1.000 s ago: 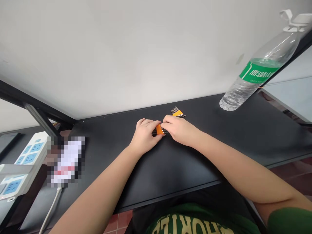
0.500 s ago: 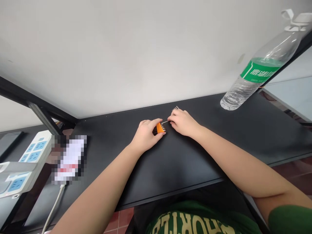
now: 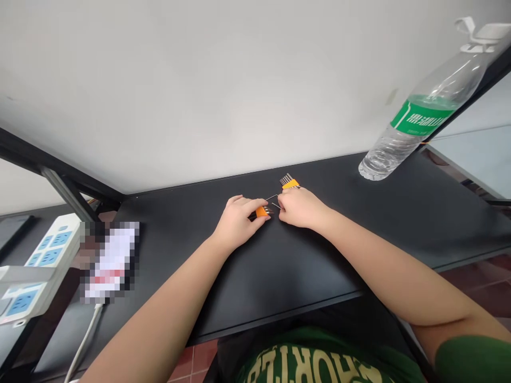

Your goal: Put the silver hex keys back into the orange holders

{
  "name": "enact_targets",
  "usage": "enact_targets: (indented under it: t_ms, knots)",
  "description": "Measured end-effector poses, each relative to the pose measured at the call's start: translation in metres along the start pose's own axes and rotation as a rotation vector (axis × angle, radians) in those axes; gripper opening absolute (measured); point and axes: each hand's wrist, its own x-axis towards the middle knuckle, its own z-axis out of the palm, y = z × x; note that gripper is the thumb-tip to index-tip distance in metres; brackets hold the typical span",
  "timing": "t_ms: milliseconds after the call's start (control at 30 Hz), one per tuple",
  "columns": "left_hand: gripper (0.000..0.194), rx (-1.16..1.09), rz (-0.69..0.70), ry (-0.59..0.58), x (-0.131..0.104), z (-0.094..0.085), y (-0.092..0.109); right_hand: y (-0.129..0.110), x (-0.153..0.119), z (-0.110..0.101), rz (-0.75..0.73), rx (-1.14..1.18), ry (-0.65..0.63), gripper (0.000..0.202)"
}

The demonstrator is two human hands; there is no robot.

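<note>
My left hand (image 3: 238, 222) is closed around a small orange hex key holder (image 3: 261, 211), thumb below and fingers above. Several short metal ends stick out of the holder toward the right. Facing it, my right hand (image 3: 300, 206) has its fingers curled in, gripping a thin metal hex key (image 3: 275, 206) whose end points left. A second thin rod (image 3: 272, 197) spans the small gap between the hands; which hand holds it I cannot tell. Just beyond the right knuckles lies another orange holder (image 3: 290, 184) with several metal rods, partly hidden by that hand.
The black tabletop (image 3: 279, 276) meets a white wall (image 3: 223, 90) at the back. A large water bottle (image 3: 415, 117) with a green label stands at the right rear. To the left are a blurred-out phone-like item (image 3: 112, 260) with a white cable (image 3: 85, 340) and a power strip (image 3: 43, 266).
My right hand has shifted slightly toward me and curled tighter, uncovering the orange holder behind it. A rod end now shows at its fingers. My left hand stays nearly still.
</note>
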Motion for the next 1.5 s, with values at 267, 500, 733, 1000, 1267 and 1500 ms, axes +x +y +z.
enact_targets:
  t_ms: [267,500,733,1000,1267,1500]
  knots:
    - [0.050,-0.021,-0.125,0.002,0.0020,-0.0014,0.0041,0.0036,-0.0075,-0.0074,0.001,0.187,0.017,0.012]
    - [0.042,0.012,-0.095,0.014,0.0024,-0.0010,0.0022,0.0059,-0.0057,-0.0016,-0.168,0.354,0.193,0.013]
    - [0.043,0.031,-0.093,0.017,0.0015,-0.0004,0.0011,0.0083,-0.0049,0.0005,-0.195,0.333,0.222,0.015]
    - [0.044,0.043,-0.035,0.012,0.0015,-0.0003,0.0006,0.0055,-0.0067,0.0005,-0.202,0.236,0.227,0.019]
    - [0.044,0.044,-0.037,0.010,0.0015,-0.0014,0.0022,0.0043,-0.0096,-0.0032,-0.199,0.174,0.241,0.022]
    - [0.045,0.050,-0.044,0.011,0.0011,-0.0004,0.0011,0.0081,-0.0088,-0.0011,-0.216,0.220,0.275,0.021]
